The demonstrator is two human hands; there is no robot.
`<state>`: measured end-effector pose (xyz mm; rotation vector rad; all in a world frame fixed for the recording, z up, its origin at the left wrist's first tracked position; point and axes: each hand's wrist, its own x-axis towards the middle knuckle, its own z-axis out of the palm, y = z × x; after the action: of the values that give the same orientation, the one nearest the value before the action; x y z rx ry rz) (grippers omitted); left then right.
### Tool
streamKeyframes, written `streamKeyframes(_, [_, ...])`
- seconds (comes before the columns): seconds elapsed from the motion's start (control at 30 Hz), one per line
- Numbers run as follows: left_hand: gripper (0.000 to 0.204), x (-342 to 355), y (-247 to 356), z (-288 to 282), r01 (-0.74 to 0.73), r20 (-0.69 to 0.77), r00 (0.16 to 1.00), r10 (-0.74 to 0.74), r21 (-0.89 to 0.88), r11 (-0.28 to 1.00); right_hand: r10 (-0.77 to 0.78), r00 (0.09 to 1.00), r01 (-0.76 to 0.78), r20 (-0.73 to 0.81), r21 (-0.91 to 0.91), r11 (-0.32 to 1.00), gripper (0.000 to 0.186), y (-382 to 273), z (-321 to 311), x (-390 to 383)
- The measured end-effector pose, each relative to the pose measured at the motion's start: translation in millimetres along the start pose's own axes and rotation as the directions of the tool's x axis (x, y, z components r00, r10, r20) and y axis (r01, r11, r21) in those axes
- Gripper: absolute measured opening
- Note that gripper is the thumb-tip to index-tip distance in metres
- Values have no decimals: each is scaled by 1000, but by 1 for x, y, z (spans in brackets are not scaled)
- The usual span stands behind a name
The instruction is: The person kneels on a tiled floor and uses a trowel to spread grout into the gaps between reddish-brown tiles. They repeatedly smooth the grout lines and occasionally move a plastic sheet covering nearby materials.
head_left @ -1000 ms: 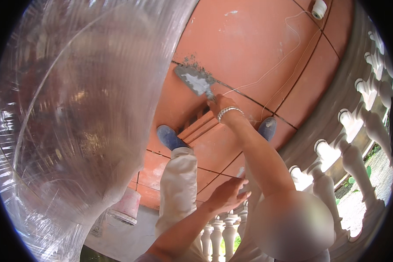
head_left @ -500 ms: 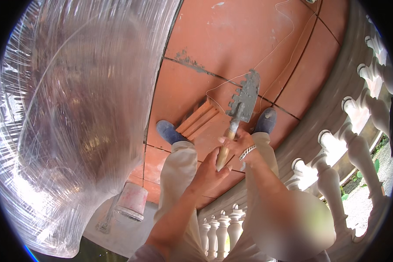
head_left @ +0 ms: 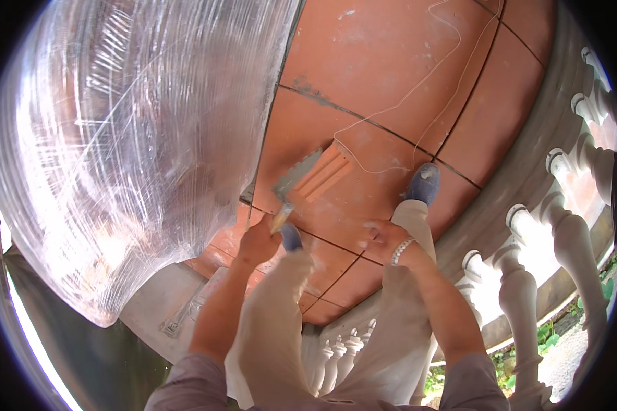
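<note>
My left hand (head_left: 259,240) is closed around the wooden handle of a notched trowel (head_left: 299,175). The trowel's grey blade, toothed along one edge, lies along the left side of a ribbed terracotta piece (head_left: 326,172) on the floor; whether the two touch I cannot tell. My right hand (head_left: 385,240) hovers over my right knee, wearing a chain bracelet, its slightly bent fingers apart and holding nothing. My shoes (head_left: 425,183) stand on either side of the terracotta piece.
Large reddish floor tiles (head_left: 391,61) spread ahead, with a thin pale string (head_left: 399,104) looping across them. To the left bulges a big object in clear plastic wrap (head_left: 151,137). A stone balustrade (head_left: 517,291) curves along the right. A whitish tool (head_left: 173,325) lies at lower left.
The trowel has swung down and left from between both hands to beside the terracotta piece. My right hand has let go of its handle; my left hand has moved left, still gripping it.
</note>
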<state>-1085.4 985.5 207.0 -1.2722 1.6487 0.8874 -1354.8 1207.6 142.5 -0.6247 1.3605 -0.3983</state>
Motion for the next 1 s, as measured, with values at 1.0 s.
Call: streamKeyframes(1.0, [38, 220, -59, 43, -207, -602, 794, 82, -140, 968, -4, 941, -56, -339, -167, 984, 50, 72, 22, 25])
